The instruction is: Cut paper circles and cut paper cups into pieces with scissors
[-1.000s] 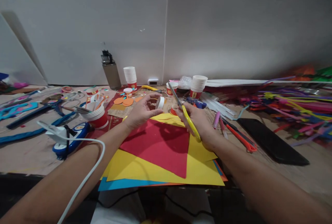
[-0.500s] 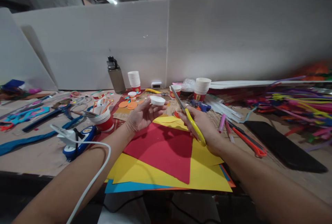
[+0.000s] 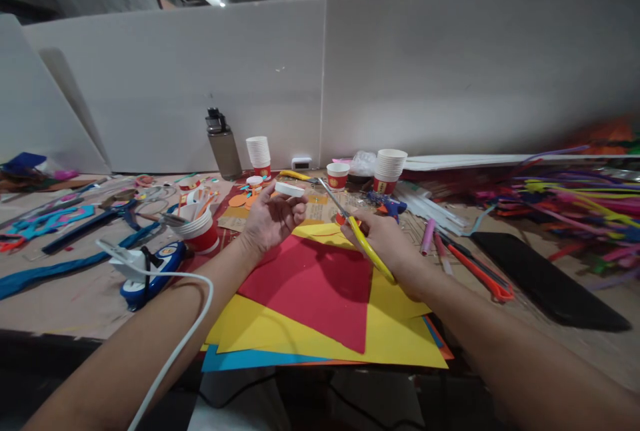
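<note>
My left hand (image 3: 273, 218) pinches a small white round piece (image 3: 291, 189), which looks like the cut-off bottom of a paper cup. In my right hand (image 3: 383, 238) is a pair of yellow-handled scissors (image 3: 369, 248), the blades pointing up and left toward the white piece without touching it. Below both hands lies a red sheet (image 3: 315, 291) on yellow sheets (image 3: 400, 338), with a blue sheet (image 3: 250, 359) under them. Orange discs (image 3: 239, 200) lie just behind my left hand. A single paper cup (image 3: 338, 176) stands beyond the scissor tips.
Stacked paper cups (image 3: 390, 171) stand near the back board, beside a dark bottle (image 3: 223, 148). At left are a cup of tools (image 3: 200, 234) and a power strip (image 3: 153, 274) with a white cable crossing my left forearm. Right are a black slab (image 3: 547, 281) and pipe cleaners (image 3: 600, 218).
My left hand has moved slightly left and tilted the white piece. The scissors have shifted left and their blades lean lower, uncovering the single cup behind.
</note>
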The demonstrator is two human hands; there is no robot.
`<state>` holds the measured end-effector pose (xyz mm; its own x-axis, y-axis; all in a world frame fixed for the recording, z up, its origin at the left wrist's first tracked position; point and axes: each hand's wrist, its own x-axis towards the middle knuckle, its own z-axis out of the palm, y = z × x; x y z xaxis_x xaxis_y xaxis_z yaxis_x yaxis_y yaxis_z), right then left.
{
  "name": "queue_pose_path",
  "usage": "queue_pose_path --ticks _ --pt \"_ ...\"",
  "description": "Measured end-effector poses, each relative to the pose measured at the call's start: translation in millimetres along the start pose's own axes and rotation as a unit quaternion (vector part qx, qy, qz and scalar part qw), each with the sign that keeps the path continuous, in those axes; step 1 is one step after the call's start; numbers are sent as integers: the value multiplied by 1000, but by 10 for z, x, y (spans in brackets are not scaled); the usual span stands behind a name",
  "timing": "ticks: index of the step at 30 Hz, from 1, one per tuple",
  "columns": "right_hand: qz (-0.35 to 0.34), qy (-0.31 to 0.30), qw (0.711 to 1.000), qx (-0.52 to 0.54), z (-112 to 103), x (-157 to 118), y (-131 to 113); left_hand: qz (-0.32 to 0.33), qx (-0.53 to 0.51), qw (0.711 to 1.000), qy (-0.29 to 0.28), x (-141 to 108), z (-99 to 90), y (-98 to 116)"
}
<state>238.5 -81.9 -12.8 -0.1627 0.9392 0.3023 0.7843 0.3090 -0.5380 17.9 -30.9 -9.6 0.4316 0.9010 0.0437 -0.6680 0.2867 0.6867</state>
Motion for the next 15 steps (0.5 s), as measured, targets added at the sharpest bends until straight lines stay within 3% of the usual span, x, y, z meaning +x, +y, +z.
queue_pose_path --ticks 4,9,15 --pt "-10 -42 995 -90 27 5 62 58 28 997 31 22 -28 -23" --pt "-49 -100 988 -110 14 -63 21 130 112 983 60 71 -55 -61" --pt "-156 -192 966 -68 -91 -98 -46 108 266 953 100 144 -158 -117"
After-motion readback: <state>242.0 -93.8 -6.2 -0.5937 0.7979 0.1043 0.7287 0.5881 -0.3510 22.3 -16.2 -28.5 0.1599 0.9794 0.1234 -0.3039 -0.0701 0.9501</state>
